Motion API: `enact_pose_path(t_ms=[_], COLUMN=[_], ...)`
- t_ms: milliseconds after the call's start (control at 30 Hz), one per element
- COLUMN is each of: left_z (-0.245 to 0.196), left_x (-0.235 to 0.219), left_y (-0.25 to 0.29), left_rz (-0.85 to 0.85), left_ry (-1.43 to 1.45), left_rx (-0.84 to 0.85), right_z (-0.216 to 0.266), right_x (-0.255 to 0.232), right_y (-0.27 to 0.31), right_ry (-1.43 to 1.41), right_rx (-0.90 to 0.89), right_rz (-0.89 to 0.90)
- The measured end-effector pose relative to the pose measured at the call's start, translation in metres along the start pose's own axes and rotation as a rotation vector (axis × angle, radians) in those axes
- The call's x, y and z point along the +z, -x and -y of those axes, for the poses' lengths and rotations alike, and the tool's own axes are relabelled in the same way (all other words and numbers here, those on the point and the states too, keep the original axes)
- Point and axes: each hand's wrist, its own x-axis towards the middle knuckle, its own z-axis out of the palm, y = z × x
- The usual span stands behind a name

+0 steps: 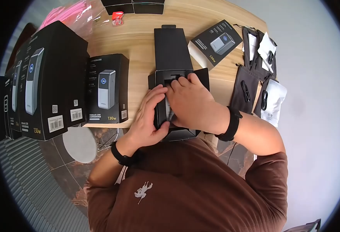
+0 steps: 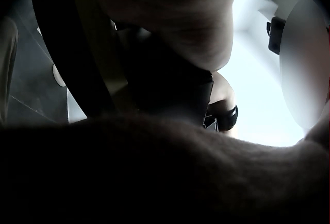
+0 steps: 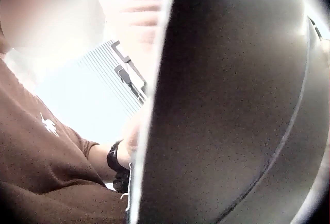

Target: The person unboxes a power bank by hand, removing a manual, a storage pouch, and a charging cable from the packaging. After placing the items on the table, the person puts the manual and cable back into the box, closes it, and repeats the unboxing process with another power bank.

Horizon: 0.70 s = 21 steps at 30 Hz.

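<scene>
An open black box [image 1: 173, 50] stands at the table's near edge, its long lid panel laid back and its side flaps spread. My left hand [image 1: 145, 116] holds the box's left wall, fingers along the top edge and thumb at the near corner. Into the box reaches my right hand [image 1: 191, 100], knuckles bent, fingertips hidden inside. A greyish strip shows between the hands within the box; I cannot tell whether the right fingers grip anything. In the left wrist view the left hand [image 2: 170, 167] is a dark foreground shape.
Printed power bank boxes [image 1: 107, 89] stand at the left; a box sleeve [image 1: 216, 42] lies at the back right. Dark drawstring pouches [image 1: 244, 87], coiled black cables [image 1: 246, 92] and white packets [image 1: 274, 98] line the right edge. Pink strips in plastic [image 1: 67, 13] lie at the far left.
</scene>
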Motion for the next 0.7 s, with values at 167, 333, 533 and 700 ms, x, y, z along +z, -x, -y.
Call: enact_pose_path(t_ms=[167, 333, 533, 700], left_z=[0.001, 0.002, -0.001, -0.001], left_x=[0.002, 0.002, -0.001, 0.001], left_y=[0.000, 0.002, 0.000, 0.000], left_rz=[-0.017, 0.004, 0.016, 0.010], left_ry=[0.006, 0.026, 0.012, -0.003], left_rx=[0.005, 0.012, 0.005, 0.018], right_z=[0.002, -0.002, -0.006, -0.015], right_x=[-0.006, -0.008, -0.016, -0.013], right_y=[0.002, 0.006, 0.005, 0.010], right_ry=[-0.009, -0.100, -0.256, -0.359], right_rx=[-0.013, -0.043, -0.032, -0.115], right_rz=[0.067, 0.052, 0.122, 0.098])
